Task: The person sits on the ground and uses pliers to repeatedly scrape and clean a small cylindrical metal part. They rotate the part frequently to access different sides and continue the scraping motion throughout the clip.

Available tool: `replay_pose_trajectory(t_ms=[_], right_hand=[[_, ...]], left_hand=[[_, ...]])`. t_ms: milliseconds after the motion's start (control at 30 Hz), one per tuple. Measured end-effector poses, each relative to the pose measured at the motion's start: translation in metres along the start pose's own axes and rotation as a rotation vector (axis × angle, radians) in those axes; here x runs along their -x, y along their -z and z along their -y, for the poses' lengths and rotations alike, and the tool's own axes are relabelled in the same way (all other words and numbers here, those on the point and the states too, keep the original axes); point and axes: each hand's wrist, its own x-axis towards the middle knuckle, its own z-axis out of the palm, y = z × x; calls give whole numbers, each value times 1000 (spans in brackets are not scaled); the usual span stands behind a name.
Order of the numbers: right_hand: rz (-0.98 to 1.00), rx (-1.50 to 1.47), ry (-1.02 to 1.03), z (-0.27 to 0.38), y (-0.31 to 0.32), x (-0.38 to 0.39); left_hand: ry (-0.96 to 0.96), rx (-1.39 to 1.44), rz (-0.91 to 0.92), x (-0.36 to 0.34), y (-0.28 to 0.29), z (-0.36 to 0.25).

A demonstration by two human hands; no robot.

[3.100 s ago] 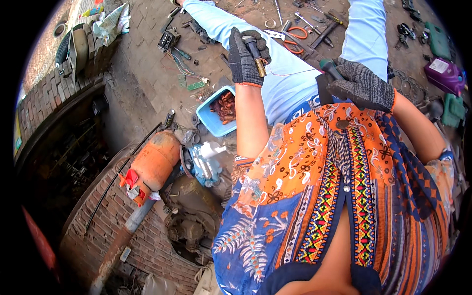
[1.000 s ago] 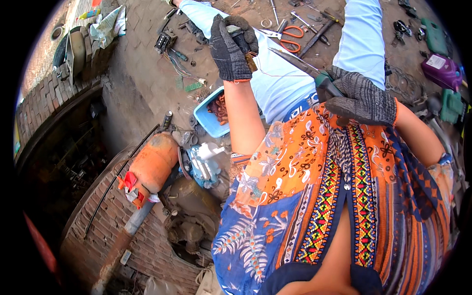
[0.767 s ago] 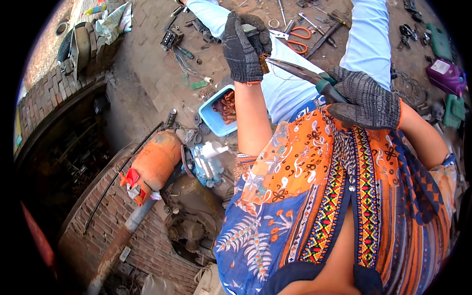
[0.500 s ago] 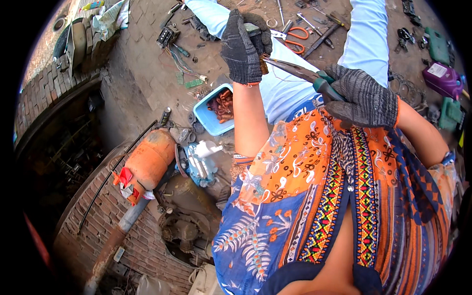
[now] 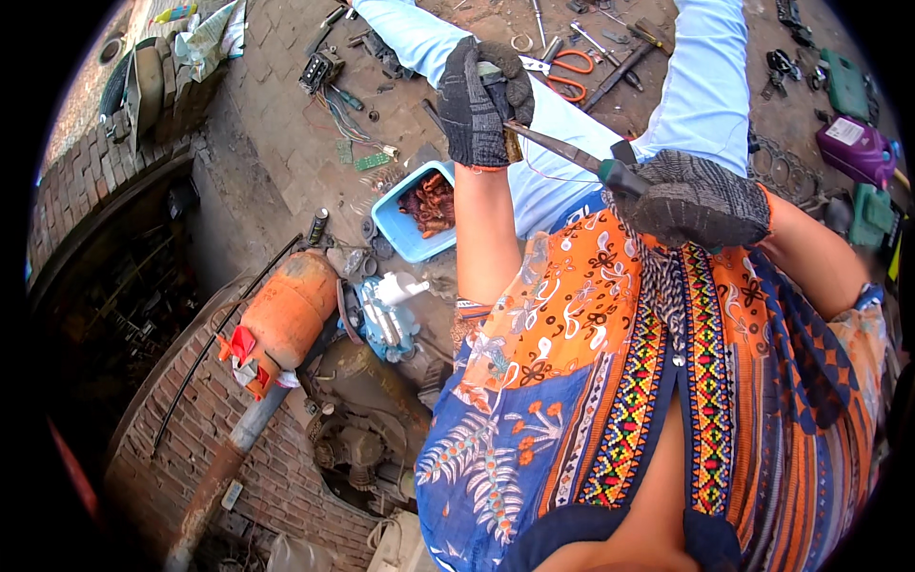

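Pliers now between both gloved hands

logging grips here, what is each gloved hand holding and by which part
Right hand grips pliers by the handles. Left hand is closed round a small part; which part, I cannot tell.

Dark knitted cloth glove on left hand, coarse grey knit glove on right hand. Long dull-metal pliers, handles probably green plastic. Glossy light-blue plastic tray. Matt, scuffed orange metal cylinder. Rough brick wall.
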Motion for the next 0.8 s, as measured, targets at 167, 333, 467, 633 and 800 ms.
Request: replay_pose_trajectory(t_ms=[167, 333, 467, 633, 800], right_hand=[[36, 302, 265, -23, 13, -13], [72, -118, 73, -2, 3, 1], [48, -33, 65, -10, 6, -1], [-87, 379, 230, -7, 3, 3], [-430, 624, 283, 4, 10, -8]], left_hand=[[138, 232, 46, -2, 5, 1], [84, 92, 67, 9, -2, -9], [91, 101, -179, 8, -8, -7], [79, 27, -184, 13, 4, 5], [-115, -16, -486, -25, 1, 10]])
